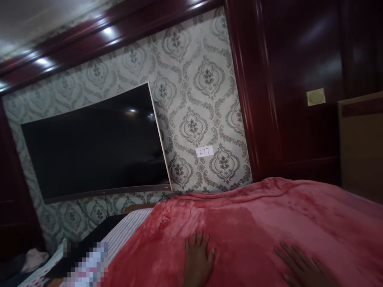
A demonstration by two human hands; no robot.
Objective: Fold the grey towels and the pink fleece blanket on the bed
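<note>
A large red plush blanket [233, 227] lies spread over a bed, with darker and lighter patches in its pile and a few folds along its far edge. My left hand [198, 255] rests flat on it near the bottom middle, fingers stretched out and apart. Farther right, my right hand [302, 265] is also laid on the blanket, its fingers extended and slightly blurred; the frame's lower edge cuts it off. Neither hand grips anything. At the blanket's left side a striped sheet [130, 227] shows from underneath.
A black television [98, 147] hangs on the patterned wall, with a paper label reading 277 [204, 151] to its right. A cardboard box [362, 147] stands at the right by dark wood panels. Clothes [34, 259] lie at lower left, near a pixelated patch.
</note>
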